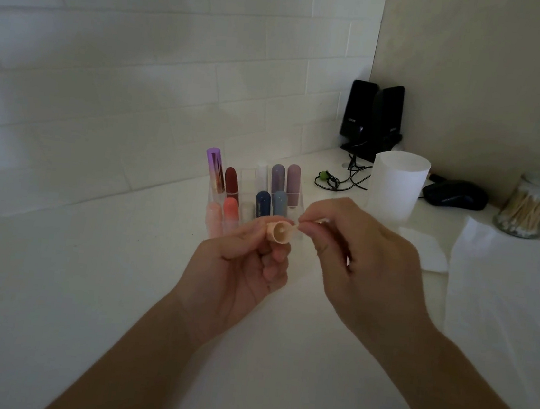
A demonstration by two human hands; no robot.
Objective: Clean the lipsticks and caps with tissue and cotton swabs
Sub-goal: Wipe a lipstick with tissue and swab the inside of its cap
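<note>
The white surface [84,284] spreads under everything, backed by a white tiled wall [142,72]. A long sheet of tissue [494,290] lies flat on it to my right, with a smaller folded tissue [433,253] just beside its left edge. My left hand [238,268] and right hand [368,249] are raised over the middle of the surface, close together. Back in the corner stand two black speakers [371,118], their cable [342,179] trailing forward. In front of them a white paper roll [397,185] stands upright, with a black mouse [455,193] just to its right and a glass jar of cotton swabs [527,210] further right. Behind my hands a clear organiser [248,185] holds capped lipsticks [232,180] upright in two rows. My left fingers are curled round a peach lipstick cap [279,232], its open mouth turned towards me. My right thumb and fingers pinch a cotton swab [303,223], its tip at the cap's right rim; I cannot tell whether it touches
</note>
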